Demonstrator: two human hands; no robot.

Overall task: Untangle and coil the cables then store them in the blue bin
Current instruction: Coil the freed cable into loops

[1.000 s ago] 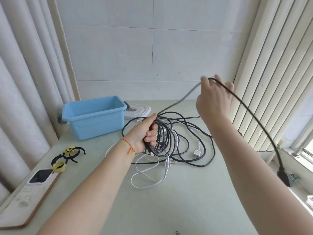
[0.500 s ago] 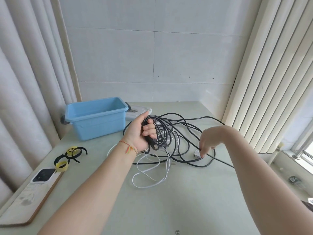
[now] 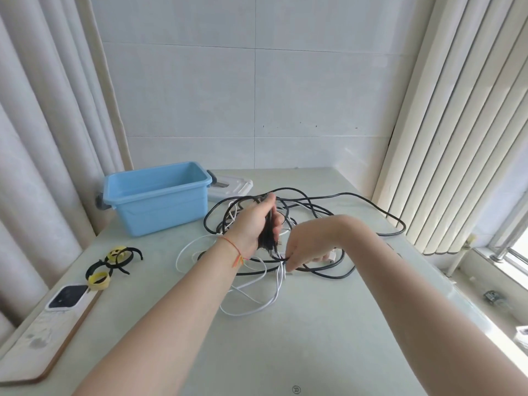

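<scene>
A tangle of black cable (image 3: 368,204) lies on the pale table (image 3: 328,338), mixed with a thin white cable (image 3: 248,310). My left hand (image 3: 254,224) grips a bundle of gathered black loops, held upright above the pile. Just to its right, my right hand (image 3: 303,252) pinches a black strand low at the bundle's base, close to the table. The empty blue bin (image 3: 160,207) stands at the back left, a little apart from the cables.
Black and yellow hook-and-loop straps (image 3: 111,264) lie left of the cables. A phone (image 3: 67,297) rests on a wooden board (image 3: 43,344) at the left edge. A white lid (image 3: 231,188) sits behind the bin. Curtains hang left, vertical blinds right.
My right hand came down from high at the right, where it held the cable stretched up, and moved left to the base of the bundle. My left hand kept its grip.
</scene>
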